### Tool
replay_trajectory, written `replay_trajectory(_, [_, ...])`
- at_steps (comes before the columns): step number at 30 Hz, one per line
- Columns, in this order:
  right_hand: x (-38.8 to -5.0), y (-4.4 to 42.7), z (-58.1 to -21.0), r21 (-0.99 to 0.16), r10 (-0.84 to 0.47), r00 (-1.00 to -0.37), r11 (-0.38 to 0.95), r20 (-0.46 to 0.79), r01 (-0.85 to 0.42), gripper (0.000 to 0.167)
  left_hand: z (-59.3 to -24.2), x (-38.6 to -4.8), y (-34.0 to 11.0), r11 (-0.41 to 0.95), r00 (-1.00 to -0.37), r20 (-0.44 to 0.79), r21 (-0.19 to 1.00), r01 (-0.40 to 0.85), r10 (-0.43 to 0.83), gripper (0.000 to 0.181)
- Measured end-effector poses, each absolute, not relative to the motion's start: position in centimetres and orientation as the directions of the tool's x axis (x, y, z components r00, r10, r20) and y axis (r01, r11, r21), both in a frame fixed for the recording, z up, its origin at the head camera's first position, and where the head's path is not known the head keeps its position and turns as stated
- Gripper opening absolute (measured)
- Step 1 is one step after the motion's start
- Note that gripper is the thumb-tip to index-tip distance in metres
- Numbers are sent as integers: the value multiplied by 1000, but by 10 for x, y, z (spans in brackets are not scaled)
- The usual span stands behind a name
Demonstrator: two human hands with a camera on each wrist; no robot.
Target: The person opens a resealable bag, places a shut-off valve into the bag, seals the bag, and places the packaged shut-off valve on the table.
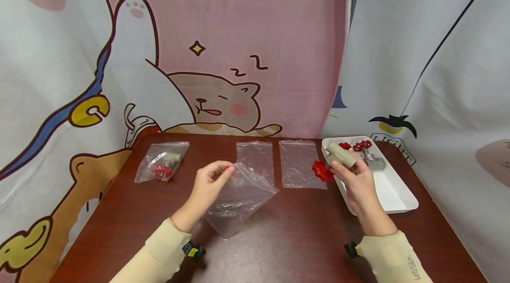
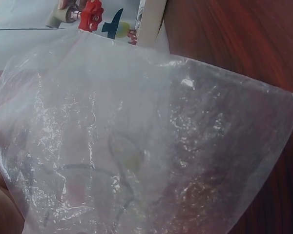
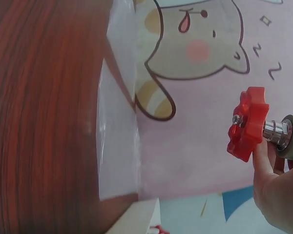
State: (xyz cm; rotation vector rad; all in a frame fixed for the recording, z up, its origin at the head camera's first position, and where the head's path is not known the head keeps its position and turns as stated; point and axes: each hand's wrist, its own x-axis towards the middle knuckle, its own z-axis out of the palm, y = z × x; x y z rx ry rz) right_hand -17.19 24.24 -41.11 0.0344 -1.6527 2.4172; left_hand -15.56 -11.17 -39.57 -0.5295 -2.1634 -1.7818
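My left hand [image 1: 211, 185] pinches a clear zip bag [image 1: 239, 201] by its upper corner, and the bag hangs tilted above the table. Seen from the left wrist, the bag [image 2: 136, 131] fills most of the view. Over the near left part of a white tray, my right hand [image 1: 356, 185] grips a grey-green pipe valve [image 1: 341, 155] with a red handwheel [image 1: 322, 171]. In the right wrist view the red handwheel [image 3: 249, 124] points away from the fingers on a metal stem. The valve stays apart from the bag.
The white tray [image 1: 398, 196] at the right holds more red-handled valves [image 1: 361, 145] and a grey fitting [image 1: 375, 163]. Two flat clear bags [image 1: 303, 163] lie at the table's back. At the far left lies a bag [image 1: 145, 168] with a red-wheeled valve inside.
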Motion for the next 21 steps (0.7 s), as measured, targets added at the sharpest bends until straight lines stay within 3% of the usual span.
replay_trajectory(21, [-170, 172, -407, -966, 81, -989, -219, 122, -137, 41, -396, -158, -105, 153, -879, 466, 866, 477, 102, 13])
